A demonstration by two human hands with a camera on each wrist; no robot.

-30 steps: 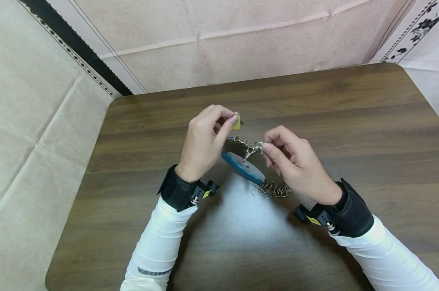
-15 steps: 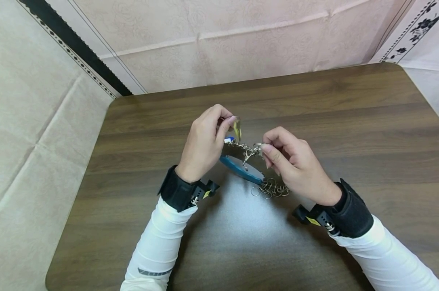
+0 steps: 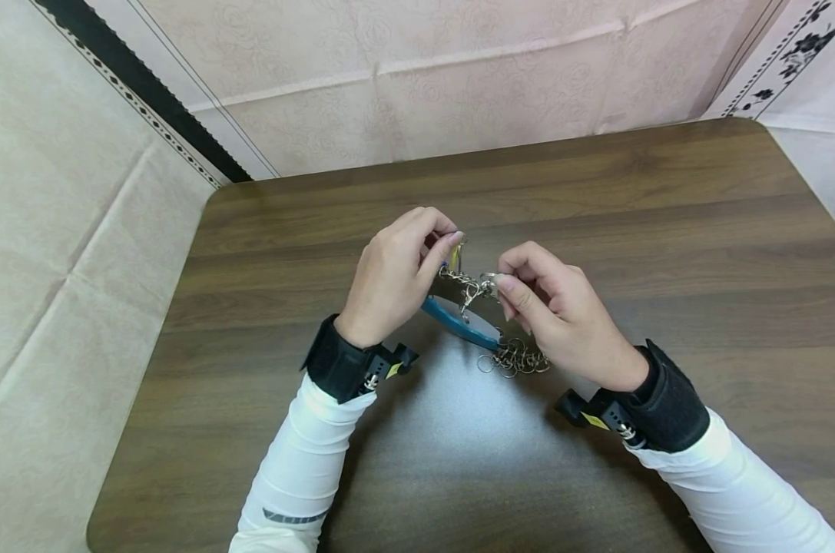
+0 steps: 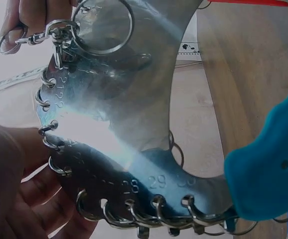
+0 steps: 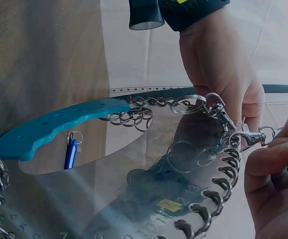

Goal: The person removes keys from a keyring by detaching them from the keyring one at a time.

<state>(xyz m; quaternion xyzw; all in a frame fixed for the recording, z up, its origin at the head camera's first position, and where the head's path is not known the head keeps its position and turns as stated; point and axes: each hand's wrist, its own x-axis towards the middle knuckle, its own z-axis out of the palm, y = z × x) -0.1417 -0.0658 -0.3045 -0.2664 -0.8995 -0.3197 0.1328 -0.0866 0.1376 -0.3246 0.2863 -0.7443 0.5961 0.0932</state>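
My left hand (image 3: pixel 396 276) pinches a yellow key tag (image 3: pixel 455 257) near its ring, over the far side of a shiny numbered metal key-ring plate (image 4: pixel 119 114) with a teal handle (image 3: pixel 462 326). Split rings and swivel snap hooks line its edge. Between thumb and forefinger my right hand (image 3: pixel 562 315) holds the small end ring of a snap hook (image 5: pixel 248 138). That hook joins the chain of hooks on the plate. In the left wrist view my left hand's fingers lie beside the plate's rim. The yellow tag is hidden in both wrist views.
A blue key tag (image 5: pixel 71 153) shows through the handle opening. Part of a red item (image 4: pixel 248 2) appears at the top of the left wrist view. Loose rings (image 3: pixel 517 359) bunch at the near end of the handle. Beneath is a wooden tabletop (image 3: pixel 638 192), with cloth (image 3: pixel 458 92) behind.
My left hand has moved slightly right and toward me, bringing the yellow tag down close to the snap hooks. The tag has turned edge-on. My right hand has barely moved.
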